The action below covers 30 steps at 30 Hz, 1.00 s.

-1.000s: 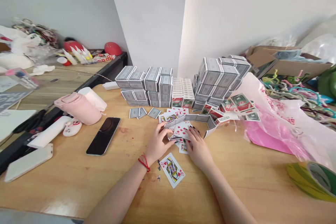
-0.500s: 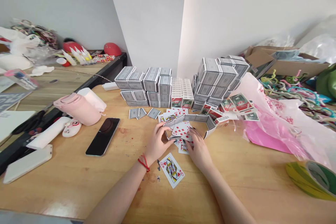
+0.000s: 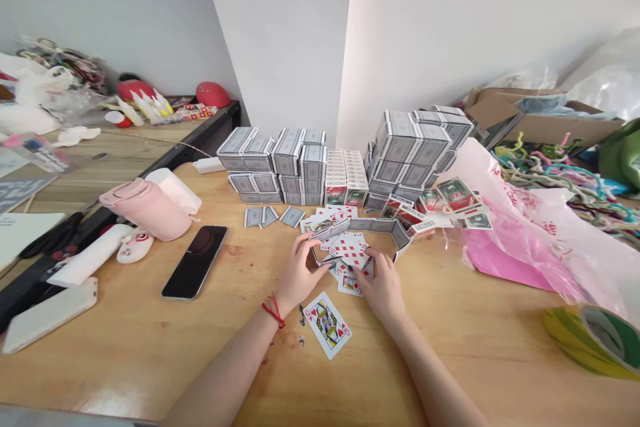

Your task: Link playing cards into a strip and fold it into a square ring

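A low wall of joined playing cards [image 3: 376,224] with grey patterned backs stands bent into a partial ring on the wooden table. My left hand [image 3: 299,275] has its thumb and fingers closed around the wall's left end. Inside the ring a red diamond playing card [image 3: 350,249] lies over other loose cards. The fingertips and thumb of my right hand [image 3: 381,285] hold this card's right lower edge; part of the grip is hidden. Between my forearms lies a queen of hearts [image 3: 328,325], face up. More face-up cards [image 3: 327,219] spread behind the wall's left side.
Behind stand stacked card blocks [image 3: 303,167], a taller block stack [image 3: 417,147] and card boxes [image 3: 346,177]. A phone [image 3: 195,262] and pink tumbler [image 3: 147,208] are at left. Yellow-green tape [image 3: 590,340], a pink plastic bag [image 3: 530,240] and opened card packs [image 3: 455,195] are at right.
My right hand has shifted slightly right and down, and its fingers have moved off the diamond card's middle, uncovering more of it. My left hand stays at the wall's left end.
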Each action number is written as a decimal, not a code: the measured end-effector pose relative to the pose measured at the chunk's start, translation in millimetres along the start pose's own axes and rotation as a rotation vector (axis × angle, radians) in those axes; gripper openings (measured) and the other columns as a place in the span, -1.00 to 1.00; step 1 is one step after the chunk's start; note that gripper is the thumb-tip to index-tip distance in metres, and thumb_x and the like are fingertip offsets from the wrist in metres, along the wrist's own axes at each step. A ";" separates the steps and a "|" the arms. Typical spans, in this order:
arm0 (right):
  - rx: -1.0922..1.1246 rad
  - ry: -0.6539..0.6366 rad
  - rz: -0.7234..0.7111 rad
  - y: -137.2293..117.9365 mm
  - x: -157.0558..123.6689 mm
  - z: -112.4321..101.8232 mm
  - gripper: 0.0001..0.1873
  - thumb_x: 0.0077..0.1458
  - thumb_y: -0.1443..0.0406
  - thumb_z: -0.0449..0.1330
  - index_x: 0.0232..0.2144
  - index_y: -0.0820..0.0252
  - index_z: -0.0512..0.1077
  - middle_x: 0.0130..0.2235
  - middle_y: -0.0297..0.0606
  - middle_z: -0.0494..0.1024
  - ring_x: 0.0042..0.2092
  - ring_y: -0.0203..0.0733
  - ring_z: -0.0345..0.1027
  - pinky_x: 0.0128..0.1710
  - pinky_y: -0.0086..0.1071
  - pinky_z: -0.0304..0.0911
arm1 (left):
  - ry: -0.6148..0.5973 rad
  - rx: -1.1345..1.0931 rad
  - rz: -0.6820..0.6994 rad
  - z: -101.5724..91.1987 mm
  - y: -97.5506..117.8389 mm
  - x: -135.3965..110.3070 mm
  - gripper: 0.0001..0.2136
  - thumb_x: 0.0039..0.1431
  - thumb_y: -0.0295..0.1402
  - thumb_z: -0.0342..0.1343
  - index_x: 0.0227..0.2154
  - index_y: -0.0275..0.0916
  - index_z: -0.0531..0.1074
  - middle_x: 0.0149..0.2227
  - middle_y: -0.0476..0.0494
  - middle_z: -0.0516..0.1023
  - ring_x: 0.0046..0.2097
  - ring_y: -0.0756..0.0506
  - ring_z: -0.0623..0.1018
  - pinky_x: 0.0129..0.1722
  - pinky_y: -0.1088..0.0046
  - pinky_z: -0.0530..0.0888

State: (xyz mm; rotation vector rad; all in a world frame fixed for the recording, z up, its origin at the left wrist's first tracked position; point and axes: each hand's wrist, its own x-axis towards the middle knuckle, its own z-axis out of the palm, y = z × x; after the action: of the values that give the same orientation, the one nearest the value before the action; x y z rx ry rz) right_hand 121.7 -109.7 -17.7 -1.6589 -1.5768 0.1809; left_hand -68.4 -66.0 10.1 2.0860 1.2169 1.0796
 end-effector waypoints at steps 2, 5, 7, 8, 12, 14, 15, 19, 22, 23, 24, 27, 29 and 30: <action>0.021 0.039 0.007 -1.2 0.4 -1.3 -0.68 -0.06 0.26 0.15 -0.20 0.16 0.24 -0.17 -0.12 0.35 -0.10 -0.05 0.25 -0.11 -0.10 0.24 | -0.002 0.005 -0.003 0.0 0.0 0.0 -0.70 -0.01 -0.41 0.13 -0.18 -0.15 0.26 -0.01 -0.16 0.21 0.10 -0.14 0.24 0.05 0.24 0.25; 0.061 0.071 0.000 -2.4 0.3 -2.2 -0.69 -0.04 0.33 0.12 -0.18 0.16 0.24 -0.13 -0.12 0.30 -0.07 -0.06 0.21 -0.08 -0.09 0.22 | -0.005 0.025 0.004 0.0 -0.8 -0.5 -0.75 0.01 -0.41 0.10 -0.20 -0.14 0.29 0.00 -0.15 0.20 0.10 -0.15 0.23 0.06 0.23 0.25; 0.093 0.078 0.004 -2.6 -0.6 -2.1 -0.68 -0.03 0.39 0.07 -0.15 0.15 0.23 -0.10 -0.11 0.26 -0.04 -0.08 0.20 -0.07 -0.09 0.23 | -0.006 0.043 0.017 0.2 -2.0 -1.0 -0.81 0.04 -0.40 0.08 -0.25 -0.14 0.32 0.01 -0.15 0.17 0.10 -0.14 0.24 0.05 0.23 0.27; 0.108 0.078 0.009 -2.5 -1.4 -1.9 -0.67 -0.02 0.41 0.05 -0.15 0.14 0.23 -0.08 -0.11 0.25 -0.04 -0.08 0.19 -0.08 -0.09 0.24 | -0.005 0.050 0.026 0.4 -2.7 -1.2 -0.85 0.05 -0.40 0.07 -0.27 -0.14 0.33 0.03 -0.14 0.16 0.09 -0.14 0.24 0.05 0.23 0.28; 0.143 0.070 0.034 -3.2 -4.1 -1.0 -0.63 -0.04 0.43 0.04 -0.12 0.12 0.22 -0.07 -0.11 0.22 -0.08 -0.08 0.23 -0.13 -0.08 0.29 | 0.000 0.056 0.051 1.4 -4.5 -2.0 -0.94 0.06 -0.39 0.05 -0.36 -0.17 0.35 0.06 -0.13 0.11 0.09 -0.14 0.25 0.04 0.23 0.29; 0.146 0.074 0.041 -4.9 -4.1 -1.7 -0.60 -0.03 0.42 0.05 -0.09 0.12 0.20 -0.08 -0.11 0.22 -0.10 -0.08 0.24 -0.14 -0.08 0.29 | 0.002 0.055 0.050 1.7 -4.7 -2.0 -0.94 0.06 -0.40 0.05 -0.37 -0.17 0.36 0.06 -0.14 0.11 0.09 -0.14 0.24 0.04 0.22 0.29; 0.140 0.076 0.037 -6.1 -3.7 -2.4 -0.59 -0.03 0.41 0.05 -0.08 0.12 0.19 -0.09 -0.11 0.23 -0.10 -0.08 0.24 -0.13 -0.08 0.29 | 0.004 0.054 0.048 1.7 -4.7 -1.9 -0.94 0.06 -0.40 0.05 -0.37 -0.17 0.36 0.06 -0.14 0.11 0.09 -0.15 0.24 0.04 0.21 0.30; 0.085 0.099 -0.020 -11.5 -1.3 -5.7 -0.59 -0.01 0.36 0.07 -0.06 0.12 0.17 -0.10 -0.12 0.26 -0.03 -0.05 0.19 -0.05 -0.06 0.22 | 0.008 0.055 0.036 0.9 -4.5 -1.3 -0.94 0.06 -0.40 0.06 -0.37 -0.17 0.37 0.06 -0.15 0.11 0.08 -0.16 0.26 0.02 0.19 0.31; 0.127 0.131 -0.006 -13.2 -2.0 -6.1 -0.62 0.01 0.35 0.05 -0.06 0.11 0.18 -0.09 -0.11 0.26 -0.05 -0.06 0.22 -0.10 -0.09 0.27 | 0.024 0.052 0.036 0.5 -4.3 -0.8 -0.93 0.05 -0.42 0.06 -0.37 -0.17 0.37 0.05 -0.15 0.12 0.07 -0.17 0.27 0.02 0.17 0.32; 0.163 0.129 0.012 -13.1 -2.8 -5.7 -0.62 0.02 0.35 0.04 -0.06 0.11 0.18 -0.09 -0.11 0.26 -0.09 -0.08 0.25 -0.16 -0.13 0.31 | 0.030 0.053 0.039 0.4 -4.2 -0.7 -0.93 0.04 -0.42 0.07 -0.37 -0.17 0.37 0.05 -0.15 0.12 0.07 -0.17 0.27 0.02 0.17 0.31; 0.195 0.120 0.030 -12.7 -3.6 -5.2 -0.61 0.02 0.36 0.03 -0.05 0.11 0.17 -0.09 -0.12 0.25 -0.15 -0.12 0.28 -0.22 -0.18 0.34 | 0.036 0.055 0.040 0.5 -4.0 -0.8 -0.93 0.04 -0.43 0.07 -0.37 -0.17 0.37 0.05 -0.15 0.12 0.08 -0.17 0.26 0.02 0.18 0.31; 0.211 0.092 0.056 -11.5 -5.4 -4.2 -0.58 0.01 0.37 0.04 -0.03 0.09 0.16 -0.09 -0.13 0.23 -0.24 -0.17 0.28 -0.30 -0.23 0.36 | 0.046 0.063 0.037 0.4 -3.1 -1.1 -0.93 0.04 -0.44 0.06 -0.37 -0.17 0.35 0.05 -0.15 0.13 0.08 -0.15 0.26 0.02 0.22 0.31; 0.179 0.087 0.057 -11.1 -5.7 -4.3 -0.57 0.00 0.37 0.05 -0.03 0.08 0.16 -0.10 -0.14 0.21 -0.23 -0.16 0.26 -0.27 -0.22 0.35 | 0.043 0.064 0.024 -0.1 -2.5 -1.0 -0.93 0.04 -0.43 0.06 -0.36 -0.17 0.34 0.04 -0.15 0.14 0.09 -0.15 0.25 0.03 0.24 0.30; 0.164 0.083 0.058 -11.2 -5.6 -4.6 -0.57 -0.01 0.37 0.06 -0.04 0.08 0.17 -0.11 -0.15 0.21 -0.21 -0.15 0.25 -0.26 -0.21 0.34 | 0.041 0.063 0.017 -0.5 -2.1 -0.7 -0.91 0.04 -0.43 0.06 -0.35 -0.17 0.33 0.03 -0.15 0.15 0.10 -0.15 0.24 0.03 0.24 0.29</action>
State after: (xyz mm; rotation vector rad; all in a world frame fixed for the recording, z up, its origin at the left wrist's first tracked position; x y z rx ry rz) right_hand 114.8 -118.1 -10.0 -1.5651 -1.4143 0.2609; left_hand -70.1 -65.6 8.6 2.1346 1.2703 1.1100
